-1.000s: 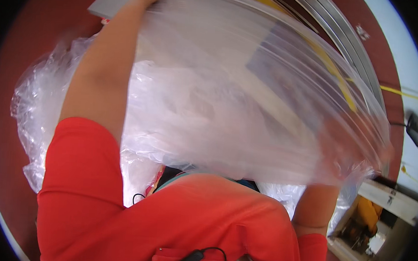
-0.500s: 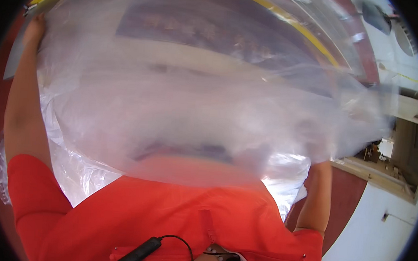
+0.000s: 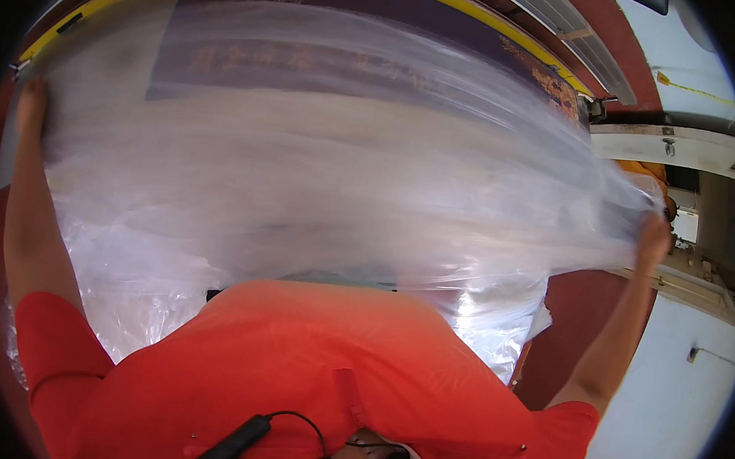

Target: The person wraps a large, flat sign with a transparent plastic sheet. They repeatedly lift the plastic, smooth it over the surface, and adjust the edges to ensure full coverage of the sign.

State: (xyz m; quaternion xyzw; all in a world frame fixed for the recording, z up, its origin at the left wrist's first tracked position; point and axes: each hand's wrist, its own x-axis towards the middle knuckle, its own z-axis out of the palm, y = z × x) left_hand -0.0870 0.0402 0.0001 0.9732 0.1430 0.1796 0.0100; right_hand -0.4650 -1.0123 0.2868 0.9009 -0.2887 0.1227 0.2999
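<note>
Film (image 3: 346,161), apparently mid-spread across the dark panel (image 3: 381,1), pinched in the right hand (image 3: 655,239), with no telling the grip of the left hand (image 3: 32,106), probably calling next for even tension.

To your right, a white surface (image 3: 668,399), bearing a small metal fitting (image 3: 693,355), borders a dark red area (image 3: 576,326); whether the red is floor or painted wall cannot be told. A white-framed opening (image 3: 629,144), its upper member fitted with a metal latch (image 3: 669,148), gives you a view into a dim, cluttered space containing one bright patch (image 3: 686,225). Above the opening, a yellow cord (image 3: 700,92) crosses the white. Ahead and rightward of you, silver metal rails (image 3: 557,16) run beside more dark red, which also appears at your far left.
</note>
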